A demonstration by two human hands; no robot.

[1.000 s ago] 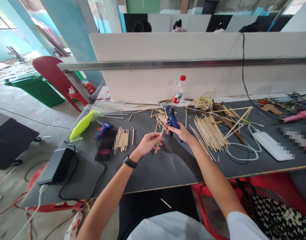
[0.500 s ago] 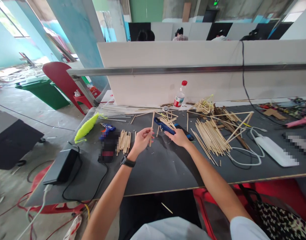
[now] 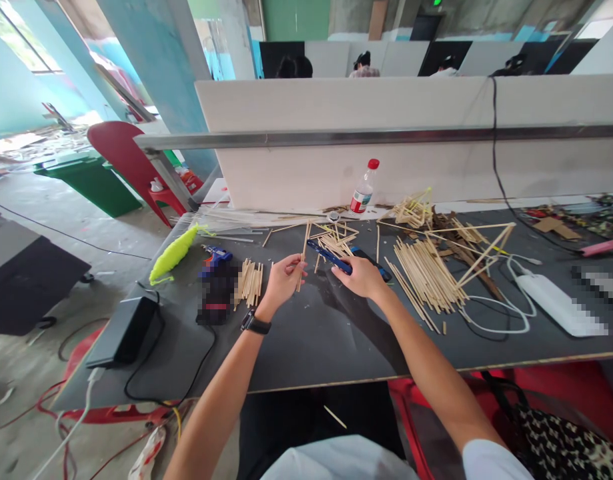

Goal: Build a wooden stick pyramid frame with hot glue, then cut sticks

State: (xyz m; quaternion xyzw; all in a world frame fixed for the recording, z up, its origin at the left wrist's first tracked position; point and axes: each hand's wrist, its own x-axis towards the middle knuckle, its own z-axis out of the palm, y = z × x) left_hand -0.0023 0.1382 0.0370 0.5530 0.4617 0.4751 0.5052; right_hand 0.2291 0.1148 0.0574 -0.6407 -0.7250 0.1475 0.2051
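My left hand (image 3: pixel 285 279) is closed around thin wooden sticks (image 3: pixel 305 241), held nearly upright over the middle of the table; whether there are two or more I cannot tell. In my right hand (image 3: pixel 362 277) is what looks like a blue utility knife (image 3: pixel 328 256), pointing left with its tip close to the sticks. Beneath and behind that hand lies a dark blue and black object (image 3: pixel 357 253), partly covered. Short cut sticks (image 3: pixel 337 233) lie loosely just beyond the knife.
A bundle of long sticks (image 3: pixel 426 273) and a stick frame (image 3: pixel 486 267) lie right, near a white power bank (image 3: pixel 556 303). Short sticks (image 3: pixel 249 283), a blue glue gun (image 3: pixel 217 257) and a black adapter (image 3: pixel 123 333) lie left. A bottle (image 3: pixel 363 190) stands behind.
My right hand has turned the blue knife slightly, so its body shows at a different angle. The left hand has barely moved with its sticks. The view has shifted slightly.
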